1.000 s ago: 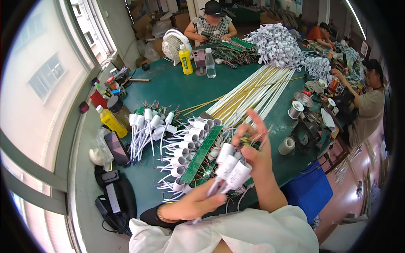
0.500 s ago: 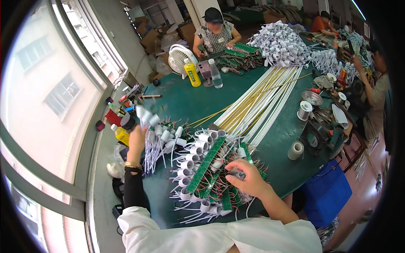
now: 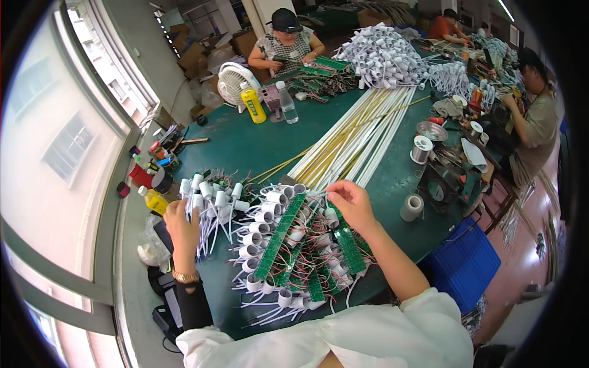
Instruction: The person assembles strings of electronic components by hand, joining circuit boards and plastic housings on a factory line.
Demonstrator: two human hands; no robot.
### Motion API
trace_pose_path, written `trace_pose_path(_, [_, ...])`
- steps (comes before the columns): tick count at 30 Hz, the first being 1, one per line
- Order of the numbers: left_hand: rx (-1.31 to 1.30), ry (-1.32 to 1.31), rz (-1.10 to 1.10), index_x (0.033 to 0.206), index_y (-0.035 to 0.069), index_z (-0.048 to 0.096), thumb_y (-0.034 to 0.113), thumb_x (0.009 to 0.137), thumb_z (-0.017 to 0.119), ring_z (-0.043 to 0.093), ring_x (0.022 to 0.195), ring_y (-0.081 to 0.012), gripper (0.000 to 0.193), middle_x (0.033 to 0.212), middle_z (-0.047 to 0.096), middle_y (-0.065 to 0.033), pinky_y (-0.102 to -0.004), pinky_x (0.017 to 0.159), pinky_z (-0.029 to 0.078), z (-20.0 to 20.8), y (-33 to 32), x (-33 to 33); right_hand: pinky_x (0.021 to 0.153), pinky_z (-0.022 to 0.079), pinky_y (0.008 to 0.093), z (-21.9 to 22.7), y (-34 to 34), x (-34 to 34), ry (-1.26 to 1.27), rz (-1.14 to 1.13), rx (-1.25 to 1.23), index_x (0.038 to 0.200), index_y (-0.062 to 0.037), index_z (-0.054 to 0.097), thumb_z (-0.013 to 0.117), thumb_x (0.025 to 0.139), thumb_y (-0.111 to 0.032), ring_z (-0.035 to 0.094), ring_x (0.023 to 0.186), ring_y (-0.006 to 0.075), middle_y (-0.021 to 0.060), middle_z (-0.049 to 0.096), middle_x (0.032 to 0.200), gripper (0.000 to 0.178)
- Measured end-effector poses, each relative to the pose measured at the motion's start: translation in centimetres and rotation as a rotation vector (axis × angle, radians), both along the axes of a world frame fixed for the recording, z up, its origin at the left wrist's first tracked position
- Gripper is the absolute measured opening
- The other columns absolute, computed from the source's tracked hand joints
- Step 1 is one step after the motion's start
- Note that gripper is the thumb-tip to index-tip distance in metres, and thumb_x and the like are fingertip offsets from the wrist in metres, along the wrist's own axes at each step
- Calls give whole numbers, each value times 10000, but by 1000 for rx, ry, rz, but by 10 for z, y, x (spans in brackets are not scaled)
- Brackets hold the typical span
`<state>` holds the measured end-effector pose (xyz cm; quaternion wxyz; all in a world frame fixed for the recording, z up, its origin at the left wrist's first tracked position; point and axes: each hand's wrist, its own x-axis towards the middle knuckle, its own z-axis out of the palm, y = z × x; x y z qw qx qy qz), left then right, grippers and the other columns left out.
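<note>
Trailing pale wires (image 3: 204, 232), white plastic cylinders (image 3: 207, 189) crowd the loosely parted left hand (image 3: 183, 230) — near the narrowed right hand (image 3: 351, 202), hold unclear, long green circuit boards (image 3: 350, 250), any lettering unreadable.

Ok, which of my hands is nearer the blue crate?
Right. Your right hand is left of the blue crate, by the green circuit boards; your left hand is much farther left, beside the white cylinders.
</note>
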<state>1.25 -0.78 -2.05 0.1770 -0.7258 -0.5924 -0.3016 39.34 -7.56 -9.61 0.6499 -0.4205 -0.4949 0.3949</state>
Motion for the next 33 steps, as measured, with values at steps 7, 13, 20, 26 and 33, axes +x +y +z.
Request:
trace_pose_path(7, [-507, 5, -886, 1209, 41, 526, 38, 744, 674, 449, 1177, -372, 488, 1278, 451, -194, -412, 978, 380, 53, -68, 100, 713, 470, 247, 9, 13, 4, -27, 28, -11, 950, -14, 610, 638, 809, -53, 582, 783, 94, 20, 623, 868, 149])
trace_pose_path(13, [-693, -9, -1155, 1273, 22, 479, 118, 773, 685, 438, 1239, -320, 549, 1324, 475, -184, -378, 1013, 360, 36, 13, 160, 700, 465, 237, 28, -25, -15, -48, 9, 8, 964, -21, 615, 627, 819, -46, 579, 785, 90, 18, 622, 873, 148])
trace_pose_path(20, [-1099, 206, -1444, 858, 19, 496, 366, 677, 783, 388, 1256, -282, 486, 1326, 484, -141, -394, 1055, 280, 5, 87, 192, 703, 488, 245, 17, -76, -22, -238, -37, 41, 945, -5, 627, 623, 823, -40, 604, 765, 109, 64, 633, 887, 127])
trace_pose_path(26, [-1041, 257, -1242, 815, 34, 515, 257, 608, 855, 589, 811, -189, 456, 787, 596, -45, -329, 690, 451, 100, 31, 168, 728, 490, 246, 20, -83, -13, -255, 10, 69, 975, -1, 614, 627, 840, -66, 603, 793, 108, 55, 630, 903, 151])
trace_pose_path(33, [-909, 372, -1360, 841, 20, 649, 253, 699, 776, 549, 614, -267, 301, 677, 565, -106, -347, 555, 404, 157, -41, 125, 764, 463, 221, 33, -70, -25, 151, 585, -123, 1037, -11, 585, 588, 884, -56, 575, 837, 87, 19, 612, 927, 160])
